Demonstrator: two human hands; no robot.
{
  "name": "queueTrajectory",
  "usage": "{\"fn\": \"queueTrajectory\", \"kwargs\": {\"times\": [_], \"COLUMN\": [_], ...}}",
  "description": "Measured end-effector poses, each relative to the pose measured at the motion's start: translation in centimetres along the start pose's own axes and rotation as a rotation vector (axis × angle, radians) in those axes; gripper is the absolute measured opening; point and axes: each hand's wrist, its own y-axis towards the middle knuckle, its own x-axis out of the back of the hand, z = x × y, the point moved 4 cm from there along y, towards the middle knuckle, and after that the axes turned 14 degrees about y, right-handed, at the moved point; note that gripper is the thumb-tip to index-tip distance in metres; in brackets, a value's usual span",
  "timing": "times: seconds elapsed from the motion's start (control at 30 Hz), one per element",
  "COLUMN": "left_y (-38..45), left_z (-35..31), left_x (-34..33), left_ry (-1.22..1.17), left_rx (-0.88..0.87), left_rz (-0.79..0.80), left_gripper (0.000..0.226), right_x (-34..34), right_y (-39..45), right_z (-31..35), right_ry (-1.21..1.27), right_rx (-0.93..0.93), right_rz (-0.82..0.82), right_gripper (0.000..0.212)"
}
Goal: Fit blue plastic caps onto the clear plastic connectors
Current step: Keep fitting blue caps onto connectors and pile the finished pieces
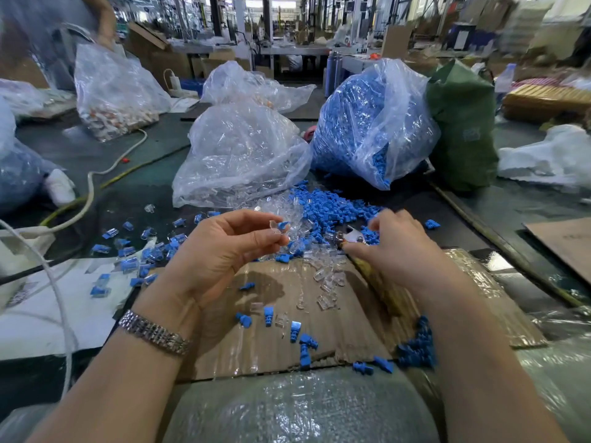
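A clear connector (274, 226) with a blue cap (283, 224) at its end is pinched between thumb and fingertips of the left hand (224, 247), held above the surface. A metal watch band (153, 332) is worn on the left wrist. The right hand (388, 241), at 3 o'clock of the left, is curled over the parts pile, with a small clear-and-metallic piece (353, 236) at its fingertips; whether it is truly gripped cannot be told.

At 12 o'clock of the hands, a mixed heap of loose blue caps (332, 206) and clear connectors (275, 204) is spread on the dark surface (134, 155). Capped pieces (144, 251) are scattered at 9 o'clock. A flattened cardboard sheet (319, 314) lies beneath the hands, with stray caps and clear connectors on it; a clump of blue caps (417, 345) sits at its 4 o'clock edge.

Further at 12 o'clock, a clear bag of connectors (240, 148) and, at 1 o'clock, a bag of blue caps (367, 123) stand side by side, touching, with a green sack (460, 123) just beside the latter. A white cable (92, 193) runs at 10 o'clock. Another bag (112, 91) is held by a second person far at 11 o'clock.
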Motion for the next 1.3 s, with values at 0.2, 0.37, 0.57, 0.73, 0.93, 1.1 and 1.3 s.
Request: {"fn": "queueTrajectory", "kwargs": {"times": [0.2,0.37,0.57,0.73,0.93,1.1,1.3], "left_y": [0.4,0.6,0.7,0.8,0.8,0.7,0.7], "left_z": [0.3,0.5,0.5,0.5,0.1,0.0,-0.2], "left_x": [0.2,0.6,0.8,0.6,-0.1,-0.1,0.0], "left_ry": [-0.037,-0.078,-0.138,-0.120,-0.067,0.058,0.254], "left_rx": [0.007,0.007,0.005,-0.011,-0.060,-0.148,-0.254], "left_rz": [-0.002,-0.034,-0.084,-0.101,-0.111,-0.115,-0.181], "left_gripper": [0.020,0.026,0.020,0.024,0.027,0.029,0.020], "right_x": [-1.0,-0.4,0.5,-0.7,-1.9,-1.7,-2.1], "right_y": [0.1,0.0,-0.2,-2.2,-3.3,-3.7,-3.5], "right_z": [-0.2,-0.2,0.8,3.2,5.0,5.5,5.4], "right_ry": [-0.196,-0.065,0.197,0.491,0.440,0.459,0.425], "right_rx": [-0.080,-0.086,0.004,0.154,0.229,0.217,0.238], "right_rz": [0.096,0.042,0.151,0.390,0.459,0.491,0.486], "right_gripper": [0.049,0.037,0.036,0.034,0.036,0.037,0.042]}}
